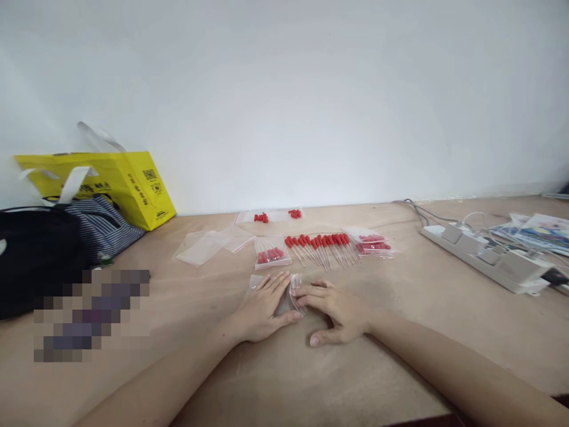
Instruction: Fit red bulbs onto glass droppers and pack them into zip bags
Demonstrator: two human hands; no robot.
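A clear zip bag (pixel 293 302) lies on the table in front of me, partly hidden under both hands. My left hand (pixel 268 308) rests flat on it with the fingers stretched out. With its fingertips on the bag's right end, my right hand (pixel 334 309) is spread, the thumb apart on the table. Just beyond my hands is a row of droppers (pixel 326 241) with red bulbs and thin clear stems. Left of the row, a filled bag (pixel 272 254) holds several droppers. More filled bags (pixel 372 243) are stacked at its right end.
Flat bags (pixel 200 247) lie at the left, and another bag (pixel 275 216) with red pieces lies by the wall. A power strip (pixel 484 261) with plugs and cables stands right. A yellow bag (pixel 153 184), dark bag (pixel 40 255) and blurred-out object (pixel 91 317) are left.
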